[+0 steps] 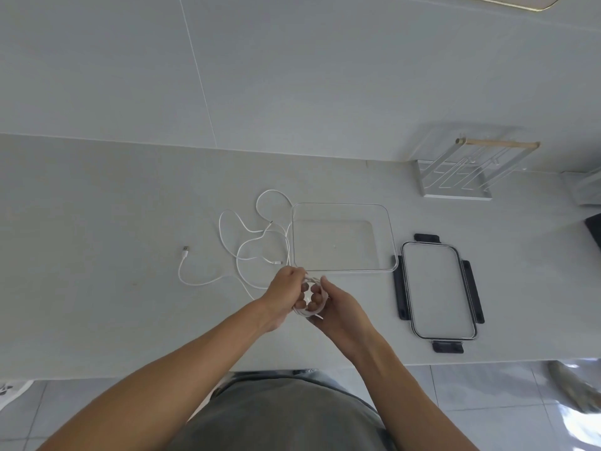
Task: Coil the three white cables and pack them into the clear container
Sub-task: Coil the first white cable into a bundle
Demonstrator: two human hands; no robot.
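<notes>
Both my hands, left hand (286,294) and right hand (328,301), sit close together over the counter (97,206), just in front of the container's (393,252) near-left corner. Loose cables (253,242) sprawl left of the container, touching its left wall, so a reach there crosses loops. One plug end (185,252) lies apart, farther left. Container top is open and unblocked from above. Lid (439,291) lies flat just right of the container, narrow gap between them. Rack (461,170) stands at the back right, against the wall. Bare counter far left and behind the container.
</notes>
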